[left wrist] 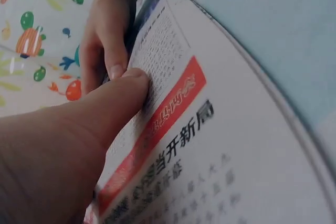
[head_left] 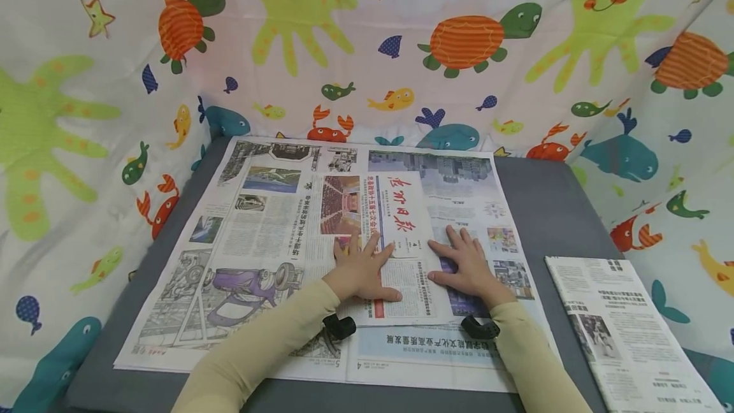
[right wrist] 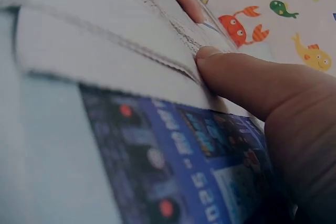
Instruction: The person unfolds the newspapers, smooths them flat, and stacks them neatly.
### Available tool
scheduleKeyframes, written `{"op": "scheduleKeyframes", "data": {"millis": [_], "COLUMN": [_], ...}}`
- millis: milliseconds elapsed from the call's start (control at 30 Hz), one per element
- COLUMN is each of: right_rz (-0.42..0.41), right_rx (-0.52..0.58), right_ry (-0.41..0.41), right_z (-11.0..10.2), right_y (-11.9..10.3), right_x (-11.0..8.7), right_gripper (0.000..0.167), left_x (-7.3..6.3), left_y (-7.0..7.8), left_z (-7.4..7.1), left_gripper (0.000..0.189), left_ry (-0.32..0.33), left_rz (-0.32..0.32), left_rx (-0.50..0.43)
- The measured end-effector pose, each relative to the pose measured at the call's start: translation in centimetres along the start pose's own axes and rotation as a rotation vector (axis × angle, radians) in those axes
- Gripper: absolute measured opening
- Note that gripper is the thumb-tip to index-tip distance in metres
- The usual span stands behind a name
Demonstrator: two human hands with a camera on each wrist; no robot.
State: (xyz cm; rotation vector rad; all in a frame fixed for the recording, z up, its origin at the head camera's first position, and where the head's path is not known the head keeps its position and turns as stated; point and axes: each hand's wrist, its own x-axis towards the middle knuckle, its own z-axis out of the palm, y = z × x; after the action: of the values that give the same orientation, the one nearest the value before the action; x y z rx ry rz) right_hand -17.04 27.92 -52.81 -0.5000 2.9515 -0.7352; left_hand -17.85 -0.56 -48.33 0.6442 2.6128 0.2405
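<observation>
A folded newspaper (head_left: 404, 234) with a red headline lies on a larger newspaper (head_left: 258, 222) spread over the table. My left hand (head_left: 361, 271) rests on the folded one with fingers spread, its thumb lying near a red strip in the left wrist view. On its right side, my right hand (head_left: 467, 269) presses with straight, splayed fingers. The right thumb (right wrist: 247, 77) sits at the edge of the folded layers (right wrist: 94, 51), whose sheets part slightly there. Neither hand grips anything.
Another folded newspaper (head_left: 631, 336) lies at the right side of the grey table (head_left: 545, 209). A curtain (head_left: 355, 37) printed with sea animals hangs behind and at both sides. A black strap piece (head_left: 339, 326) is at each wrist.
</observation>
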Motion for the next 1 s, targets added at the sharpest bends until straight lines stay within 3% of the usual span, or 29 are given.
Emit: {"op": "scheduleKeyframes", "data": {"millis": [133, 400, 500, 667, 800, 867, 1000], "right_rz": [0.028, 0.031, 0.040, 0.055, 0.045, 0.038, 0.027], "right_rx": [-0.026, -0.040, -0.039, -0.051, -0.049, -0.043, -0.016], "right_ry": [0.015, 0.026, 0.024, 0.027, 0.039, 0.040, 0.033], "right_z": [0.1, 0.1, 0.1, 0.4, 0.5, 0.5, 0.2], "right_y": [0.0, 0.1, 0.1, -0.1, -0.4, -0.5, -0.4], "right_x": [0.0, 0.1, 0.0, -0.3, -0.3, -0.2, 0.0], "right_gripper": [0.084, 0.084, 0.084, 0.083, 0.082, 0.082, 0.081], "left_x": [0.6, 1.2, 1.1, 0.7, 0.6, 0.8, 1.2], "left_y": [-0.3, -0.3, 0.8, 4.4, 6.5, 6.9, 7.3], "left_z": [0.4, 0.7, 1.1, 2.3, 3.4, 3.9, 4.3], "left_gripper": [0.110, 0.111, 0.101, 0.083, 0.097, 0.108, 0.111], "left_ry": [0.048, 0.061, 0.072, 0.095, 0.125, 0.140, 0.154], "left_rz": [0.024, 0.024, 0.054, 0.132, 0.135, 0.121, 0.100], "left_rx": [0.009, -0.021, -0.041, -0.042, -0.045, -0.027, 0.013]}}
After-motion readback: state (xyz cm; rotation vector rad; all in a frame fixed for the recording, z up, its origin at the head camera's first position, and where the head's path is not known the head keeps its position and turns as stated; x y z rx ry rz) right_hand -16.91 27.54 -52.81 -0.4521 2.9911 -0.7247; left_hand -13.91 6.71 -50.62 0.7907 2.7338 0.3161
